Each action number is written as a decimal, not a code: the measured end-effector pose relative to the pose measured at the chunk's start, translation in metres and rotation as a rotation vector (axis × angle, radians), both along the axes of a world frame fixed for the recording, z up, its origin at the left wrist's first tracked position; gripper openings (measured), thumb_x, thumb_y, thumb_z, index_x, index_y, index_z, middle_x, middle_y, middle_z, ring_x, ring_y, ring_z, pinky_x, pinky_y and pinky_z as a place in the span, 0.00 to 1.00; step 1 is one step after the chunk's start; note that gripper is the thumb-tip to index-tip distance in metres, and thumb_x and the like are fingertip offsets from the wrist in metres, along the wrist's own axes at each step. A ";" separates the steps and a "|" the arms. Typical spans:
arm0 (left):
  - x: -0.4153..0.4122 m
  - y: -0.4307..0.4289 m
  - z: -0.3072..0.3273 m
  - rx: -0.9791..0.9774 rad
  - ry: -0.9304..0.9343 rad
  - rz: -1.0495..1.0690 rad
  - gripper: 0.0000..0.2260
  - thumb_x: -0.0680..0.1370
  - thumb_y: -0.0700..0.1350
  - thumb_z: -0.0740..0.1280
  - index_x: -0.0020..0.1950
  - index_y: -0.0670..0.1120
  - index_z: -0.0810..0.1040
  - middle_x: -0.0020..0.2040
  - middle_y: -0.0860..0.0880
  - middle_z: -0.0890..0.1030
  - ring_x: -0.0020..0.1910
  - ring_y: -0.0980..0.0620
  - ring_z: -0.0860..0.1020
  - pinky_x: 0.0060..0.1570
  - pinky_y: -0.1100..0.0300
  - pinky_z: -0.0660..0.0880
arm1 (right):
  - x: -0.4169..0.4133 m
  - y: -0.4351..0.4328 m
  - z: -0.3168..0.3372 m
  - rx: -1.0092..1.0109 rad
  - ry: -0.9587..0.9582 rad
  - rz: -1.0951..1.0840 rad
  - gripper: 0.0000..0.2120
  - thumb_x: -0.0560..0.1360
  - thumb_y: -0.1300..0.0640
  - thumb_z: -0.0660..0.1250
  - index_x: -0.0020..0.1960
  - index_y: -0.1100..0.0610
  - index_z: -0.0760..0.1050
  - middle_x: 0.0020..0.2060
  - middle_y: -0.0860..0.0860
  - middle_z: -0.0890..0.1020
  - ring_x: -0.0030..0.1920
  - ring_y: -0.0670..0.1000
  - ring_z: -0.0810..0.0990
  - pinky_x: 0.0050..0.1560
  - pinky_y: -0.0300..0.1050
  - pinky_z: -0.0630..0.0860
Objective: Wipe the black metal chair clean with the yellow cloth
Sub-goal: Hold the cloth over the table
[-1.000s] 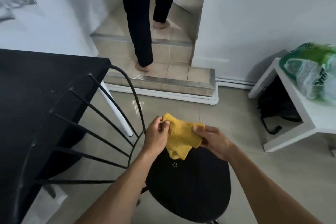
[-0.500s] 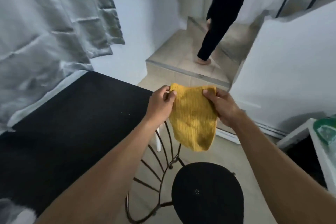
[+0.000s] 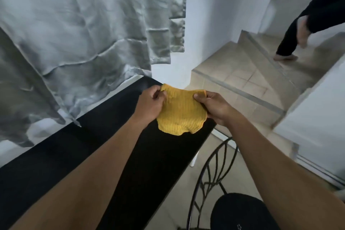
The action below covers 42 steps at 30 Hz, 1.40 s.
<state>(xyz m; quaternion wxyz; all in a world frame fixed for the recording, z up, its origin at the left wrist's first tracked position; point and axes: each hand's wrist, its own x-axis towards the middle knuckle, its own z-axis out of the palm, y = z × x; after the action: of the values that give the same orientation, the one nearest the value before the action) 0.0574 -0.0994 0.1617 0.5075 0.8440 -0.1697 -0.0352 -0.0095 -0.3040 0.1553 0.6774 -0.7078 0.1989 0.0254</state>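
Yellow cloth [image 3: 182, 113] | shifted over table [image 3: 56, 164]; left hand [image 3: 149, 103], right hand [image 3: 216, 107] pinching

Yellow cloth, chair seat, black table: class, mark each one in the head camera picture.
Yellow cloth [image 3: 182, 112]: head view, middle of the ribbed fabric.
Chair seat [image 3: 239, 214]: head view, round black top.
Black table [image 3: 74, 155]: head view, bare part of its top.

ribbed yellow cloth [image 3: 182, 111], matt black table [image 3: 115, 147]

Cloth [image 3: 182, 112] above table [image 3: 56, 155]; chair [image 3: 233, 211] right of table; stairs [image 3: 242, 80] beyond.
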 end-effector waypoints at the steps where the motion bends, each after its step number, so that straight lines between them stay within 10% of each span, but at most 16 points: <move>1: 0.005 0.008 -0.010 0.033 0.021 -0.003 0.06 0.81 0.48 0.63 0.54 0.48 0.77 0.45 0.56 0.78 0.44 0.60 0.76 0.39 0.66 0.69 | 0.006 0.005 -0.007 -0.021 0.034 0.030 0.13 0.80 0.53 0.65 0.62 0.56 0.78 0.56 0.53 0.82 0.56 0.53 0.81 0.52 0.51 0.80; 15: 0.060 0.016 -0.059 0.011 0.183 -0.080 0.06 0.80 0.46 0.63 0.51 0.48 0.79 0.44 0.49 0.82 0.45 0.50 0.81 0.51 0.46 0.79 | 0.036 0.012 -0.042 -0.294 -0.047 -0.064 0.11 0.81 0.51 0.64 0.60 0.53 0.80 0.56 0.50 0.82 0.58 0.53 0.80 0.61 0.56 0.78; 29: 0.019 0.068 -0.161 0.375 0.688 -0.384 0.09 0.82 0.48 0.59 0.54 0.48 0.78 0.52 0.48 0.80 0.50 0.51 0.80 0.55 0.52 0.77 | -0.042 0.064 -0.162 -0.454 0.358 0.252 0.10 0.82 0.52 0.62 0.43 0.53 0.75 0.36 0.46 0.75 0.37 0.43 0.73 0.39 0.39 0.68; 39: 0.045 0.024 -0.191 0.542 0.314 -0.193 0.08 0.81 0.49 0.61 0.53 0.49 0.77 0.44 0.53 0.79 0.40 0.58 0.78 0.43 0.60 0.76 | 0.000 0.069 -0.189 -0.408 0.438 -0.239 0.10 0.82 0.52 0.61 0.61 0.54 0.74 0.49 0.49 0.78 0.44 0.44 0.75 0.41 0.40 0.71; 42: 0.051 0.013 -0.201 0.517 0.306 -0.105 0.15 0.80 0.49 0.62 0.67 0.49 0.71 0.54 0.52 0.79 0.48 0.56 0.79 0.46 0.59 0.76 | 0.006 0.071 -0.201 -0.350 0.369 -0.322 0.23 0.81 0.55 0.63 0.74 0.54 0.63 0.69 0.52 0.71 0.66 0.51 0.73 0.62 0.49 0.74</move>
<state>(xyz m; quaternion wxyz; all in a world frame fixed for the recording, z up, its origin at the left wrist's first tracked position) 0.1080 -0.0865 -0.0397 0.2930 0.9202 -0.1198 -0.2302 -0.0033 -0.2332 -0.0460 0.4929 -0.7565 0.4297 0.0112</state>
